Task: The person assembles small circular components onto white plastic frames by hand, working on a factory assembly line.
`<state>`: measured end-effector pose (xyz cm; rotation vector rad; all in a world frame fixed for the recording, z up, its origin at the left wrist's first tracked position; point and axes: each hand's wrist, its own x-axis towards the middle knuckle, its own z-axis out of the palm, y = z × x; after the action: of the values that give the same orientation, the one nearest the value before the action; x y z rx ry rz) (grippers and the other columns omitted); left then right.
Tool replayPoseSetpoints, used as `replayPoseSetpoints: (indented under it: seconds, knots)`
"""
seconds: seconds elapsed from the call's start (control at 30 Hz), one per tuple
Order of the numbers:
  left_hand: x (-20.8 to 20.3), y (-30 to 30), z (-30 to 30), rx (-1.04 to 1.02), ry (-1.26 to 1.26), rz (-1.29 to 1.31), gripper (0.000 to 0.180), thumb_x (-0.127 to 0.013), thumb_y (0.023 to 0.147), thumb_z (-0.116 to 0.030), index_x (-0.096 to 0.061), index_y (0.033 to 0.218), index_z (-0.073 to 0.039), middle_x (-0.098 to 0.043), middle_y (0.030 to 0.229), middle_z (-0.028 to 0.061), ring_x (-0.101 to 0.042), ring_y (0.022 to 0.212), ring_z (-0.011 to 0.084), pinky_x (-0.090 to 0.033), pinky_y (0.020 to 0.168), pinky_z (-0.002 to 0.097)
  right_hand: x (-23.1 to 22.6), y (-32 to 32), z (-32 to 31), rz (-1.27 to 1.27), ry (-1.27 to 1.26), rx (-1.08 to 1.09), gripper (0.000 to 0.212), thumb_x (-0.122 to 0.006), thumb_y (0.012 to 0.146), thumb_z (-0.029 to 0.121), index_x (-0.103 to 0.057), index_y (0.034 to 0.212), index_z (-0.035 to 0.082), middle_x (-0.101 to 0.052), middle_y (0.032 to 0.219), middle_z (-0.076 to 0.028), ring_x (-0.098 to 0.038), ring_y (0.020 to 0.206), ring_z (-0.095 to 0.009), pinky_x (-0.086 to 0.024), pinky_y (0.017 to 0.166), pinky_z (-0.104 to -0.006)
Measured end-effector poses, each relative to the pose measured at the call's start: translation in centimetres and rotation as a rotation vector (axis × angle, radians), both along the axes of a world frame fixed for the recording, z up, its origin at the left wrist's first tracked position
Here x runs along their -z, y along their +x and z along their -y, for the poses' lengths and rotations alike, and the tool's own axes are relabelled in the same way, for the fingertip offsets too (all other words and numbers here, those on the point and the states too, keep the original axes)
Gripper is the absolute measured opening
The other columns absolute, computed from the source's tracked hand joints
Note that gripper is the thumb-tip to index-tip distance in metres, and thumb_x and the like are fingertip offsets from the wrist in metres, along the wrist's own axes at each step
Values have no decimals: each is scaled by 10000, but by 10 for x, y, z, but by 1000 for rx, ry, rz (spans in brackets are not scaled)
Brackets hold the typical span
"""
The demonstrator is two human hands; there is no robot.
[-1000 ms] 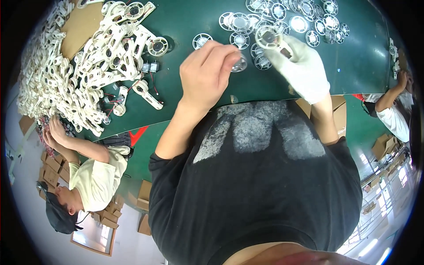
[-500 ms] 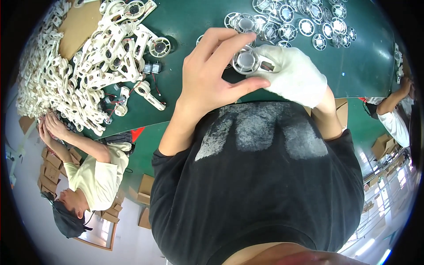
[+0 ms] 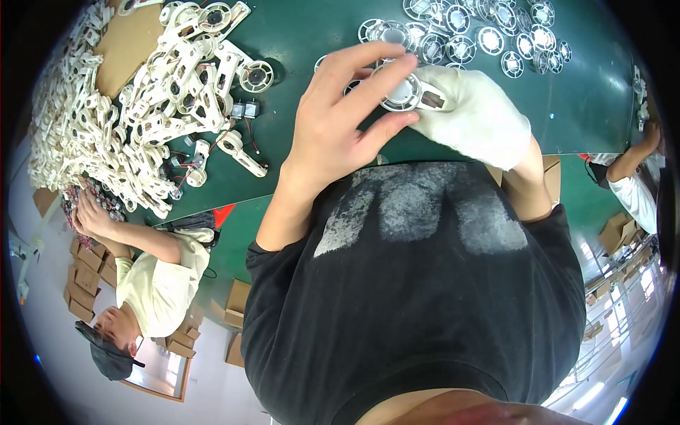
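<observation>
Gripping one round white fan part (image 3: 401, 92), both hands' fingers (image 3: 368, 78) close above scattered fan rings (image 3: 489, 35).

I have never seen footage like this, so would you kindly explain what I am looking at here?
This is one picture from a fisheye camera worn on a person's head, looking down past their black shirt at their own hands; the lens bends straight edges. The bare left hand and the white-gloved right hand meet over a green table, together holding a small round white fan part. More round parts lie in rows beyond the hands. To the left sits a heap of white plastic pieces, some with small motors and wires. Another person works at the table's left edge, and a third person's arm shows at the right.
</observation>
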<state>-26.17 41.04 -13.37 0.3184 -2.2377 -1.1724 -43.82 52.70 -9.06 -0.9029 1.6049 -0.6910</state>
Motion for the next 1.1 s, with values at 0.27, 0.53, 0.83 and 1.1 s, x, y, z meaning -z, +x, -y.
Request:
replayPoseSetpoints:
  seconds: [0.27,0.53,0.83,1.1]
  knots:
    - [-16,-8,-4,-97,189,-184,477,-866,744,-179,-741,1190,-65,-661,1162,100,-640,1052,291,-527,898,367,-11,2,1,-65,18,2,304,-670,861,248,-694,1082,41,-677,800,-153,-635,690,-238,-515,709,-372]
    - [-5,1,8,24,61,-22,586,-914,696,-106,-696,1225,20,-762,1172,139,-711,1072,244,-549,930,337,-7,-2,-2,-71,106,-55,325,-673,855,255,-701,1109,54,-682,800,-134,-624,698,-216,-505,705,-362]
    - [-7,-2,-7,-94,389,-62,472,-892,735,-55,-728,1175,-16,-770,1159,91,-750,1018,198,-587,872,288,-13,5,0,19,19,41,297,-638,899,229,-700,1127,49,-685,798,-112,-613,696,-179,-510,703,-345]
    - [-4,4,9,240,80,-178,666,-868,741,19,-585,1343,51,-719,1213,247,-684,1188,372,-553,1007,426,-6,-7,4,405,94,-134,416,-636,1004,410,-702,965,2,-633,727,-14,-551,644,-120,-461,621,-283]
